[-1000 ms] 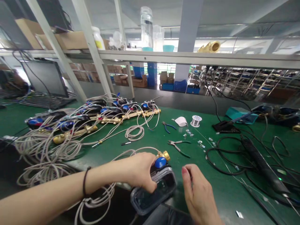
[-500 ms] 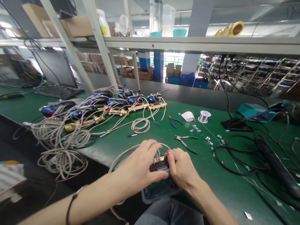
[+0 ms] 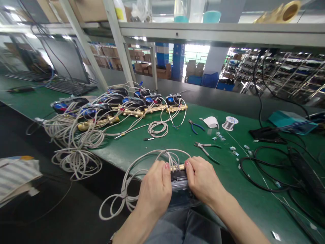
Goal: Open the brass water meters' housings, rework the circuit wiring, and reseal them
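At the bench's front edge, my left hand [image 3: 156,186] and my right hand [image 3: 201,178] are closed on opposite sides of a black meter [image 3: 178,175]. Its clear plastic cover [image 3: 181,198] hangs toward the lap, and a strip of its brass pipe [image 3: 179,167] shows between the thumbs. Grey cables [image 3: 167,154] rise from the meter's top and loop to the left, past my left hand. My fingertips are hidden behind the housing. Beyond the right hand lie green-handled cutters [image 3: 207,149] and blue-handled pliers [image 3: 195,127].
Several brass-piped meters [image 3: 132,105] with tangled grey cables [image 3: 76,156] fill the left of the green bench [image 3: 122,145]. At right are a solder spool [image 3: 230,123], small scraps [image 3: 218,136] and a black cable [image 3: 264,162]. A shelf [image 3: 203,32] crosses above.
My left hand, spread over the meter before, is now closed on its left side. The coiled grey cable at left shows more. The view has shifted down and left.
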Action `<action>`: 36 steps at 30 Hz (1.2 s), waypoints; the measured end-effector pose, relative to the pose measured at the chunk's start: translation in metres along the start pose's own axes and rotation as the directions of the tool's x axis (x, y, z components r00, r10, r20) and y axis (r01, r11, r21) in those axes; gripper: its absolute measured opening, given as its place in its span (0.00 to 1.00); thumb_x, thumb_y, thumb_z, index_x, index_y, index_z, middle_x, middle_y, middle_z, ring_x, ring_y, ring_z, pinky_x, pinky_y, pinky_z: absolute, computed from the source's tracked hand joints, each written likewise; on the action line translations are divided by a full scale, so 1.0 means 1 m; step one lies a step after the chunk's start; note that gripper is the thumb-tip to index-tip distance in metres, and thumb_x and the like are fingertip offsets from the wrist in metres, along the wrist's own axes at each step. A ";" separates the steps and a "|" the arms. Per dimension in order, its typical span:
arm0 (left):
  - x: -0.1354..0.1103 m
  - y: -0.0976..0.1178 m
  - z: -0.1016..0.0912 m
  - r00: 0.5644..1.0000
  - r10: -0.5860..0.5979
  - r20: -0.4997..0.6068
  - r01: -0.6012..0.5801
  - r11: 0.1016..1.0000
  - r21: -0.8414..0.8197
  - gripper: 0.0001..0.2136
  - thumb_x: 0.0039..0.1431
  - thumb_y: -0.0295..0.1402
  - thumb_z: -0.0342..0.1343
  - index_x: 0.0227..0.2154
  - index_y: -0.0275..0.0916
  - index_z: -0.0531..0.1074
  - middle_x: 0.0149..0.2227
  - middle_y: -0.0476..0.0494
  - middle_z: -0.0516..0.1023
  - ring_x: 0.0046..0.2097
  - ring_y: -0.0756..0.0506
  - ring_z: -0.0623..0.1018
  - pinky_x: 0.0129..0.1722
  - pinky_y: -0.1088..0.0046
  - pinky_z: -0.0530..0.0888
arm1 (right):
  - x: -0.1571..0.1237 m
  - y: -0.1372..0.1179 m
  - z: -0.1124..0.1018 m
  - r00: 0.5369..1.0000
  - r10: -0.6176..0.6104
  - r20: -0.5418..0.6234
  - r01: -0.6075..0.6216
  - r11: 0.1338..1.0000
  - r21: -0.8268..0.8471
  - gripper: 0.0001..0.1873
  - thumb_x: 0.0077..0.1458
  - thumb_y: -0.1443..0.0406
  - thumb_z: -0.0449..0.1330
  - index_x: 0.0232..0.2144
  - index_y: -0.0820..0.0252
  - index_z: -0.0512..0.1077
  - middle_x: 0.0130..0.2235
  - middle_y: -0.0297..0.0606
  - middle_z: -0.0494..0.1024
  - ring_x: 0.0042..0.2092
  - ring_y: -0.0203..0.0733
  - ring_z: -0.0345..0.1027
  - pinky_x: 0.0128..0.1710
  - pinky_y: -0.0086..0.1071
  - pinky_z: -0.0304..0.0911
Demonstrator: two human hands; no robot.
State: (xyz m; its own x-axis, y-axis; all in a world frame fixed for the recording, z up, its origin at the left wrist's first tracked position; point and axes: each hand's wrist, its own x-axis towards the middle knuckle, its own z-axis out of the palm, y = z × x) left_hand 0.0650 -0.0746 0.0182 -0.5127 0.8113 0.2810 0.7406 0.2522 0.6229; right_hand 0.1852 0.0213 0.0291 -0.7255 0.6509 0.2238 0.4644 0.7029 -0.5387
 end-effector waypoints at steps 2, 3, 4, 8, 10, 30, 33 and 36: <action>-0.001 -0.002 -0.001 1.000 0.011 0.006 -0.011 1.000 0.005 0.17 0.66 0.36 0.33 0.24 0.42 0.61 0.27 0.45 0.68 0.30 0.44 0.70 0.29 0.69 0.64 | 0.003 -0.002 -0.002 0.998 -0.046 0.037 0.045 0.999 0.023 0.17 0.63 0.63 0.43 0.24 0.60 0.64 0.30 0.39 0.68 0.33 0.39 0.60 0.35 0.32 0.51; -0.001 -0.002 -0.001 1.000 0.014 0.010 -0.014 1.000 0.005 0.17 0.66 0.35 0.33 0.24 0.42 0.61 0.27 0.45 0.68 0.30 0.45 0.70 0.29 0.69 0.64 | 0.004 -0.003 -0.003 0.996 -0.068 0.054 0.066 0.997 0.039 0.17 0.63 0.63 0.44 0.24 0.60 0.63 0.30 0.38 0.68 0.33 0.38 0.59 0.34 0.32 0.51; -0.002 -0.003 -0.001 1.000 0.017 0.012 -0.017 1.000 0.004 0.17 0.66 0.35 0.33 0.24 0.42 0.61 0.27 0.45 0.68 0.30 0.45 0.70 0.29 0.69 0.64 | 0.006 -0.004 -0.004 0.994 -0.086 0.067 0.083 0.995 0.056 0.17 0.63 0.62 0.43 0.24 0.59 0.62 0.30 0.37 0.67 0.33 0.37 0.59 0.34 0.31 0.51; -0.001 -0.003 -0.001 0.999 0.044 0.001 -0.044 0.999 -0.009 0.17 0.66 0.34 0.34 0.23 0.42 0.60 0.27 0.45 0.68 0.30 0.46 0.69 0.29 0.70 0.63 | 0.010 -0.003 -0.005 0.991 -0.099 0.089 0.091 0.991 0.094 0.19 0.64 0.62 0.41 0.23 0.59 0.61 0.28 0.36 0.67 0.32 0.36 0.59 0.34 0.31 0.52; 0.000 -0.003 -0.001 0.998 0.059 -0.008 -0.059 0.998 -0.019 0.17 0.66 0.33 0.34 0.23 0.42 0.60 0.26 0.45 0.68 0.30 0.46 0.69 0.28 0.71 0.63 | 0.011 -0.002 -0.004 0.992 -0.088 0.095 0.079 0.992 0.101 0.19 0.64 0.63 0.41 0.23 0.60 0.62 0.28 0.36 0.67 0.32 0.36 0.59 0.35 0.31 0.53; 0.017 -0.014 -0.005 0.991 0.131 -0.002 -0.131 0.991 -0.023 0.14 0.66 0.34 0.38 0.30 0.39 0.66 0.30 0.46 0.70 0.34 0.46 0.71 0.35 0.69 0.65 | -0.029 0.015 -0.001 0.967 0.233 -0.103 -0.149 0.845 0.513 0.20 0.67 0.59 0.40 0.45 0.58 0.69 0.43 0.38 0.74 0.43 0.34 0.67 0.43 0.27 0.61; 0.018 -0.012 -0.004 0.990 0.126 0.057 -0.124 0.992 -0.029 0.18 0.66 0.34 0.34 0.24 0.40 0.63 0.26 0.46 0.67 0.31 0.46 0.69 0.31 0.70 0.63 | -0.042 0.026 0.000 0.951 0.301 -0.075 -0.198 0.776 0.599 0.21 0.67 0.57 0.40 0.46 0.57 0.70 0.44 0.39 0.74 0.43 0.35 0.68 0.43 0.28 0.62; 0.018 -0.010 -0.001 0.992 0.118 0.043 -0.117 0.993 -0.010 0.17 0.66 0.34 0.34 0.23 0.41 0.61 0.25 0.47 0.65 0.29 0.46 0.68 0.30 0.70 0.63 | -0.038 0.030 0.001 0.959 0.267 -0.095 -0.179 0.829 0.530 0.20 0.66 0.58 0.42 0.43 0.58 0.71 0.39 0.38 0.74 0.41 0.37 0.67 0.44 0.29 0.62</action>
State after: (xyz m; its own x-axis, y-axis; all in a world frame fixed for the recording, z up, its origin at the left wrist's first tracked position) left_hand 0.0480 -0.0631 0.0175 -0.4027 0.8574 0.3205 0.7911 0.1498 0.5931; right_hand 0.2265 0.0176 0.0036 -0.5234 0.8392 0.1474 0.2453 0.3141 -0.9172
